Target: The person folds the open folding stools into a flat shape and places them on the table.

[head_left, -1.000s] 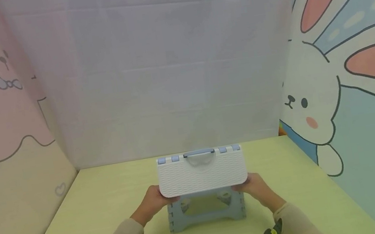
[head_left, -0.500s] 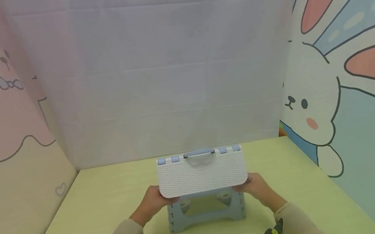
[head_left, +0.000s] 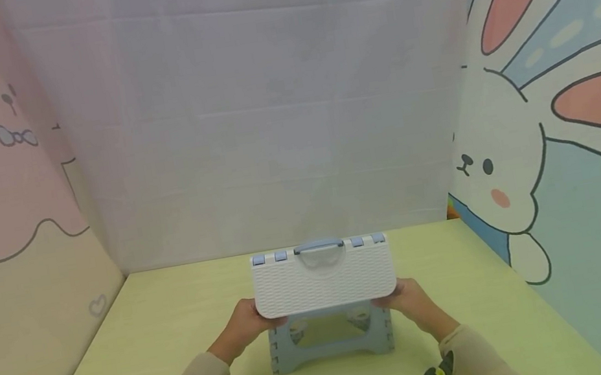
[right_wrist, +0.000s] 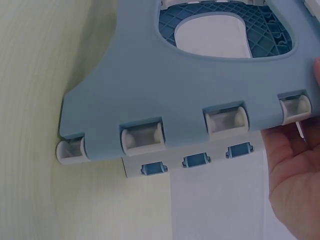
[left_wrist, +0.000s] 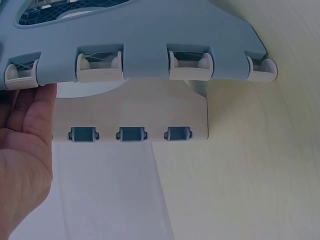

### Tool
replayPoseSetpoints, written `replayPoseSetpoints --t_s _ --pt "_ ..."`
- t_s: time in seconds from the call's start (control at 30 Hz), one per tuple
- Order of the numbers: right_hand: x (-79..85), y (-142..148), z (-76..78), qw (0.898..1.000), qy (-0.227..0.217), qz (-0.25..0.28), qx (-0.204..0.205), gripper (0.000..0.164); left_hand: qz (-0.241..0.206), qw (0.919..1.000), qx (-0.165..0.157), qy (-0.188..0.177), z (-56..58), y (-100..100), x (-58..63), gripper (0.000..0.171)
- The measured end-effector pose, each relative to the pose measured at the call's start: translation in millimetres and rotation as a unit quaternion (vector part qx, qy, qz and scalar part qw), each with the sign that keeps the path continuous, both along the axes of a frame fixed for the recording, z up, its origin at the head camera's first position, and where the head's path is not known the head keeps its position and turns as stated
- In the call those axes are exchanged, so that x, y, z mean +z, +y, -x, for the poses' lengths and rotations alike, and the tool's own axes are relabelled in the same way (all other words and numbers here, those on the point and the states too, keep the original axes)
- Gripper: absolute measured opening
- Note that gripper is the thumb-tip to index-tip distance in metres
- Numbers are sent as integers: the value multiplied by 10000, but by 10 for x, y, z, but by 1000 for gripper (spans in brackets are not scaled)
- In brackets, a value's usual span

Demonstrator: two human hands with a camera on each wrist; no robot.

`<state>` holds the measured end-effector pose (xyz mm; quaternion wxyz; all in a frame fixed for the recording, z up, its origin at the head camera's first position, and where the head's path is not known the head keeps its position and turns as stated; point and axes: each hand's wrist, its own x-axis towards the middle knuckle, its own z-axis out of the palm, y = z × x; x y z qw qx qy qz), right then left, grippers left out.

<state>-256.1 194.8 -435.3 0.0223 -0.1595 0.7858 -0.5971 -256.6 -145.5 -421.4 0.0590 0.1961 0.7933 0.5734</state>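
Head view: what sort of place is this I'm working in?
Probably a small, decorated indoor work booth: a pale yellow table, a plain whitish backdrop behind it, and cartoon animals on the side panels, including a white rabbit on the right.

The folding step stool (head_left: 335, 349) is matt plastic, its top (head_left: 324, 285) weave-textured; beneath it the surface (head_left: 188, 297) looks smooth, faintly wood-grained.

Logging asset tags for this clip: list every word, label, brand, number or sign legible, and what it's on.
None legible.
Stool: no lettering seen on the visible faces.
Black wrist devices: yellow-green marks, too small to read.
Rabbit drawing and heart outline: pictures, no words.
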Motion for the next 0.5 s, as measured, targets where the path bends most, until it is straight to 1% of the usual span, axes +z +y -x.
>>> replayPoseSetpoints --t_s 0.2,0.5 --pt "3 2 -19 10000 24 0 24 38 -31 9999 35 -110 3 4 -15 40" --pt "11 -8 -25 9999 38 44 99 38 35 9999 82 -124 -15 9 8 41"
